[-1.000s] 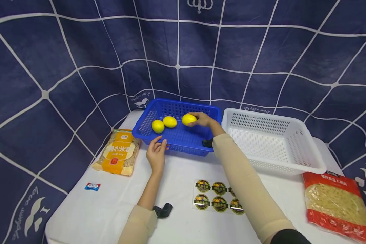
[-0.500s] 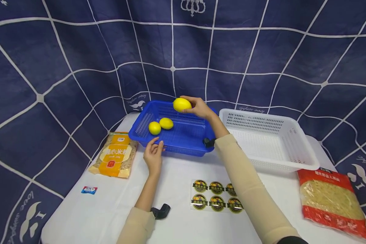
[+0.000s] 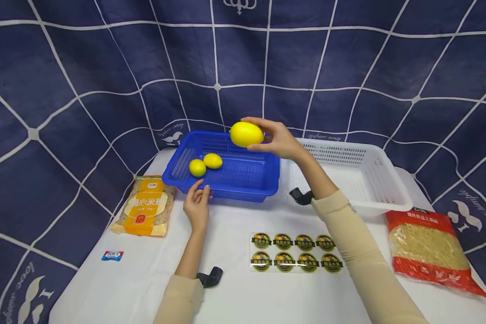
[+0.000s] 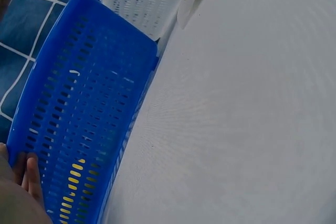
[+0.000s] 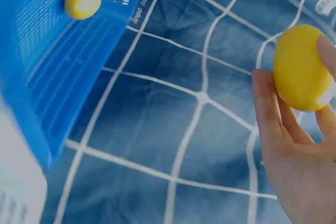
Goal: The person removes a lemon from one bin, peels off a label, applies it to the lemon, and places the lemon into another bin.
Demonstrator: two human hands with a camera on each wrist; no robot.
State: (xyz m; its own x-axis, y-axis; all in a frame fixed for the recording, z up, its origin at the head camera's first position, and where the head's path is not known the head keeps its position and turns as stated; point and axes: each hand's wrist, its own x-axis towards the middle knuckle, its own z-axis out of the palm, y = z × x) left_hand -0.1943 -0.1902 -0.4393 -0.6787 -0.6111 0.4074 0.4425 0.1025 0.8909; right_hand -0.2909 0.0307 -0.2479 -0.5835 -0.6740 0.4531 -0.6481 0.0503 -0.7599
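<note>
In the head view, my right hand (image 3: 282, 140) holds a yellow lemon (image 3: 246, 134) between thumb and fingers, raised above the back right of a blue plastic basket (image 3: 249, 174). The right wrist view shows the fingers curved around this lemon (image 5: 300, 69). Two more lemons, one in front (image 3: 197, 168) and one just behind it (image 3: 213, 161), lie at the basket's left end. My left hand (image 3: 196, 208) grips the basket's near rim toward its left corner. From the left wrist, fingers (image 4: 33, 178) press the slotted outer wall, with another fingertip over the rim.
A white basket (image 3: 390, 193) stands right of the blue one. Pasta bags lie on both sides, an orange-labelled one (image 3: 146, 208) left and a red one (image 3: 431, 247) right. A sheet of round stickers (image 3: 295, 253) and a small blue-red packet (image 3: 112, 256) are nearer. Dark curtain hangs behind.
My right hand has lifted the lemon up out of the blue basket and drawn it closer to the camera. The left hand stays at the rim. The view has shifted slightly.
</note>
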